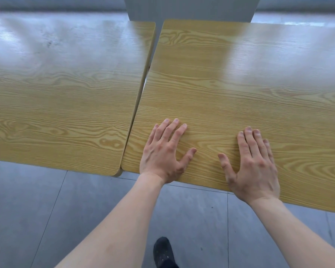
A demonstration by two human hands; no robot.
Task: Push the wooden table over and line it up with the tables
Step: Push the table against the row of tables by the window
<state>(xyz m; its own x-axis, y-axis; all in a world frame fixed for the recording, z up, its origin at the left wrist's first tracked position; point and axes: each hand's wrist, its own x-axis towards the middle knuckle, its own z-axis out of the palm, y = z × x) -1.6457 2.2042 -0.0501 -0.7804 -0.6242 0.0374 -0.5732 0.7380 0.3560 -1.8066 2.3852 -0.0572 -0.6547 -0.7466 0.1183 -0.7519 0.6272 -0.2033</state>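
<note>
Yellow wood-grain laminate fills most of the view. On the left stands the neighbouring table [62, 97], its top bare and glossy with window glare; its near right corner is rounded and sits just beside the near left corner of the wooden table [240, 89] that the person is pushing. The two tops nearly touch at that near corner, while the seam between them widens toward the far end into a wedge-shaped gap [153, 55], so the pushed table stands slightly turned against its neighbour. Its near edge also runs at a slant, dropping toward the right of the view, while the neighbour's near edge lies closer to level.

The left hand [165, 151] lies flat on the wooden table, fingers spread and pointing away from the body, grasping nothing, palm pressed down just inside the near edge. It is the hand nearer the seam. The right hand [253, 165] lies flat in the same way further right, open and grasping nothing, its wrist at the near edge. Below, between the forearms, a dark shoe [163, 252] stands on the grey tiled floor [46, 209].

The table's long axis runs left to right and on past the right border. As I judge it, the remaining move is a turn more than a slide: the far left corner must swing toward the neighbour to close the wedge and bring the near edges into one line.

No brand, label or writing can be seen anywhere.
</note>
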